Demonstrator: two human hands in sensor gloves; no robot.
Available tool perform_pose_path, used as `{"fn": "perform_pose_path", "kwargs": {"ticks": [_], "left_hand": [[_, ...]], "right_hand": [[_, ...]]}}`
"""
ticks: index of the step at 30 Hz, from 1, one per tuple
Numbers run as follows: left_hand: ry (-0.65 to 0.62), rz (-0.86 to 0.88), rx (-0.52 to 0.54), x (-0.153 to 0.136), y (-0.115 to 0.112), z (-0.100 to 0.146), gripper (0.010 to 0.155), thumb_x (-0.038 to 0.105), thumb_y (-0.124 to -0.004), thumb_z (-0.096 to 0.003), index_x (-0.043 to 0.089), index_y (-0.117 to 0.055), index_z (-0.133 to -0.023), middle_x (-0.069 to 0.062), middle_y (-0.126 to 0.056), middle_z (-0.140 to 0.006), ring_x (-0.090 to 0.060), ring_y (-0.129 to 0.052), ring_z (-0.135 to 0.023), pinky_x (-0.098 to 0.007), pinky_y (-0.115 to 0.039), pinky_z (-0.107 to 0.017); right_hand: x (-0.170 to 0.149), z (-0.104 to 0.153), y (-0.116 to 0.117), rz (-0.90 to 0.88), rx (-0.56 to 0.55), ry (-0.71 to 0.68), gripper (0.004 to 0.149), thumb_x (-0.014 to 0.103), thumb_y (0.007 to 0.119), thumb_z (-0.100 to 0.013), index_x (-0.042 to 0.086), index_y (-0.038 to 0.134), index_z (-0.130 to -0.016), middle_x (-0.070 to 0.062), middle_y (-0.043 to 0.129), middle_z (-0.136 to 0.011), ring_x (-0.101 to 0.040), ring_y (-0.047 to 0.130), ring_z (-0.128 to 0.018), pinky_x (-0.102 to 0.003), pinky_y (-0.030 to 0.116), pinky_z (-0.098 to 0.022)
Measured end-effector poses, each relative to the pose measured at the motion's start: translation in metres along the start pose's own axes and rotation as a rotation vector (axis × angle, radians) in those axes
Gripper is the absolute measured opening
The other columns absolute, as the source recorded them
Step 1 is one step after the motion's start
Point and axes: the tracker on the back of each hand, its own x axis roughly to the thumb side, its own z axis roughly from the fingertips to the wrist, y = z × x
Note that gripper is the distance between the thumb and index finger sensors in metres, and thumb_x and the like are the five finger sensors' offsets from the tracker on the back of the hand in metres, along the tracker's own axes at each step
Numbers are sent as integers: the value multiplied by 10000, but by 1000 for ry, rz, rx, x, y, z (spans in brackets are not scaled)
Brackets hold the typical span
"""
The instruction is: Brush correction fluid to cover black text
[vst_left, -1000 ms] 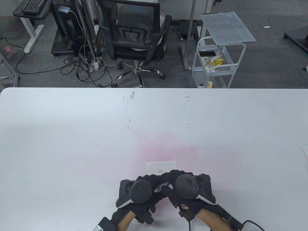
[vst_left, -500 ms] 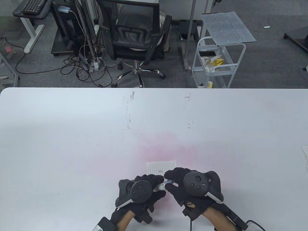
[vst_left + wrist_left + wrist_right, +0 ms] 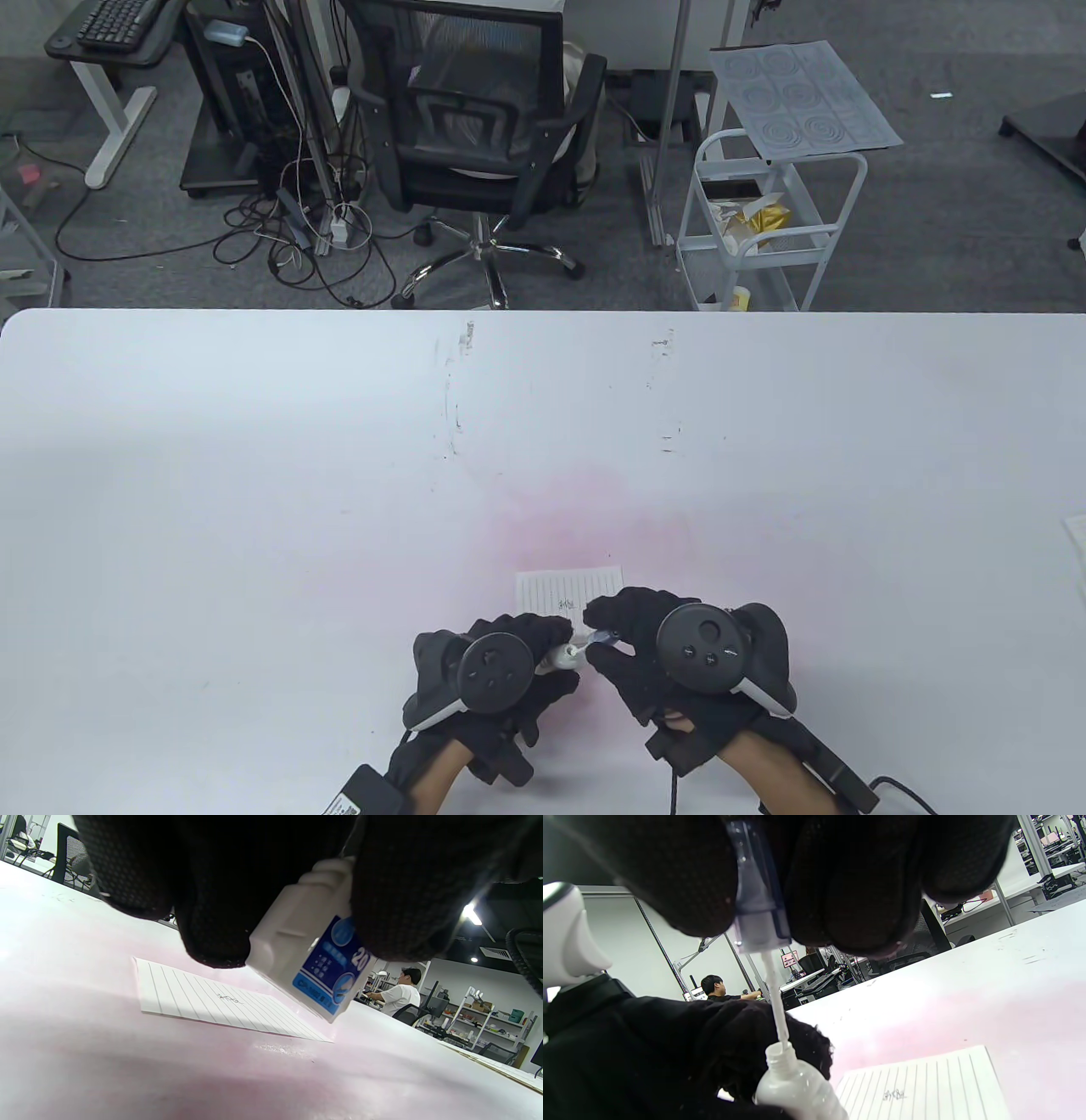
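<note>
A small lined paper (image 3: 570, 592) with black handwritten text (image 3: 567, 605) lies on the white table (image 3: 254, 475), just beyond my hands. My left hand (image 3: 543, 649) grips a white correction fluid bottle (image 3: 560, 656) with a blue label (image 3: 335, 971), tilted toward the right hand. My right hand (image 3: 604, 635) pinches the translucent blue cap (image 3: 757, 912); its white brush stem (image 3: 775, 1005) still reaches into the bottle's open neck (image 3: 780, 1054). The paper and its text (image 3: 894, 1094) also show in the right wrist view.
The table has a pinkish stain (image 3: 585, 518) around the paper and scuff marks (image 3: 454, 399) farther back. A paper edge (image 3: 1076, 535) lies at the table's right edge. An office chair (image 3: 475, 136) and a white cart (image 3: 764, 221) stand beyond the table.
My hands, pressed together around the bottle a second ago, have drawn apart. The right hand moved right with the cap, lifting the brush out of the bottle neck.
</note>
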Motion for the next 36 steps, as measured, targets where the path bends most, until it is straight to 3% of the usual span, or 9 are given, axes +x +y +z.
{"fn": "perform_pose_path", "kwargs": {"ticks": [12, 21, 36], "left_hand": [[7, 6, 2, -1, 1, 0, 601, 471, -976, -286, 203, -857, -810, -72, -1021, -717, -227, -1084, -519, -465, -860, -517], [-1, 37, -21, 0, -3, 4, 604, 480, -978, -286, 205, -853, -810, -68, -1021, -715, -218, -1094, -516, -455, -873, -506], [-5, 15, -144, -4, -18, 4, 613, 505, -981, -279, 227, -840, -807, -51, -1009, -722, -194, -1103, -523, -432, -885, -510]], "right_hand": [[-3, 2, -8, -69, -82, -6, 483, 425, 890, -347, 197, 842, -770, -66, 880, -710, -289, 1002, -479, -557, 750, -522], [-22, 3, -14, -140, -236, 46, 485, 430, 889, -347, 196, 841, -770, -63, 879, -711, -288, 1001, -479, -555, 750, -521], [-41, -2, -7, -144, -245, 109, 486, 426, 890, -346, 197, 838, -772, -64, 876, -716, -290, 998, -486, -556, 746, -524]]}}
